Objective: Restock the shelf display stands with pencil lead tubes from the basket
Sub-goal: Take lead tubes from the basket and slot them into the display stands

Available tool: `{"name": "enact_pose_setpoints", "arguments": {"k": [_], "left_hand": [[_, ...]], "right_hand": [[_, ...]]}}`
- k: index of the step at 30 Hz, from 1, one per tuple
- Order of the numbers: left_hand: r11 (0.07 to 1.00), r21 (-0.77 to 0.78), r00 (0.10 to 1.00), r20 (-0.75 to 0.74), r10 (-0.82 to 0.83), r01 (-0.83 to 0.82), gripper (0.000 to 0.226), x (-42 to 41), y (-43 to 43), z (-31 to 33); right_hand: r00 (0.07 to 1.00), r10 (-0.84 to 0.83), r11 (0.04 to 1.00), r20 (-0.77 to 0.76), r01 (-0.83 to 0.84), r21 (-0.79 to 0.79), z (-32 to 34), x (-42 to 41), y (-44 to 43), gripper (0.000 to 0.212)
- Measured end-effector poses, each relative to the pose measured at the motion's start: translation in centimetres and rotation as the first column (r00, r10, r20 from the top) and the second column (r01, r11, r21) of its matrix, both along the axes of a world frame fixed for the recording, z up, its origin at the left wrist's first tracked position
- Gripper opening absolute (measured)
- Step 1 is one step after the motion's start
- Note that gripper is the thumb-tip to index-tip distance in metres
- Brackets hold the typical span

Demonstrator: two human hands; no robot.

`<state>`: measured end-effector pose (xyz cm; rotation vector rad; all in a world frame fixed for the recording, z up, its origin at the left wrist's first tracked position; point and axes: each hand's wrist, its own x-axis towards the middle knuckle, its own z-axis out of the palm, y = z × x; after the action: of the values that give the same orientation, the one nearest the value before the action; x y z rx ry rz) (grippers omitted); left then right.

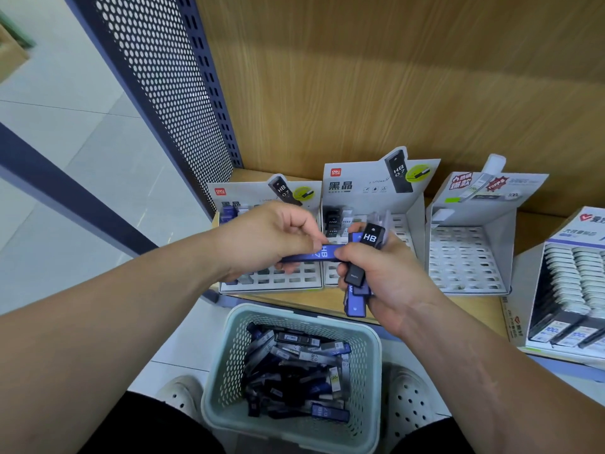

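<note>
Left hand [271,237]: fingers curled, pinching flat blue plastic lead tube [309,256], held level.
Right hand [389,276]: clamped round bunch of blue and black lead tubes [358,280], 3 o'clock of the left.
Pale green perforated plastic basket [224,365]: 6 o'clock, holding loose tubes.
White cardboard display stands [465,257]: 12 o'clock, on shelf.

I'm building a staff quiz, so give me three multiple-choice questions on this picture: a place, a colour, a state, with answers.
1. Where is the basket? A on a display stand; B on the floor between the shoes; C hung on the panel.
2. What colour is the tube the left hand pinches? A blue; B white; C red.
3. What is the right hand doing? A lying open; B pointing; C gripping a bunch of tubes.
Answers: B, it stands by the shoes; A, blue with white print; C, its fingers curl round them.
</note>
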<state>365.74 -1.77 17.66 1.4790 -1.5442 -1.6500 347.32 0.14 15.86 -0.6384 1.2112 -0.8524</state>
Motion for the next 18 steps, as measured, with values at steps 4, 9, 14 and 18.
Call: {"name": "enact_pose_setpoints", "arguments": {"k": [4,9,14,18], "left_hand": [[0.993,-0.060,0.990,0.108,-0.090,0.097,0.010,0.2,-0.2,-0.6],[0.960,-0.015,0.955,0.104,-0.278,0.280,0.039,-0.3,0.3,-1.0],[0.988,-0.079,0.984,0.129,-0.121,0.132,0.035,0.1,-0.3,-1.2],[0.962,-0.225,0.967,0.167,0.192,-0.153,0.022,1.2,-1.5,-2.0]], "right_hand": [[0.998,0.021,1.000,-0.051,-0.022,-0.017,-0.1,0.0,0.3,0.035],[0.999,0.027,0.999,-0.041,-0.028,-0.025,-0.2,0.1,0.3,0.034],[0.998,-0.054,0.998,-0.007,0.055,0.019,-0.3,-0.1,0.0,0.036],[0.995,-0.099,0.995,-0.019,0.100,0.029,-0.4,-0.7,-0.2,0.036]]}}
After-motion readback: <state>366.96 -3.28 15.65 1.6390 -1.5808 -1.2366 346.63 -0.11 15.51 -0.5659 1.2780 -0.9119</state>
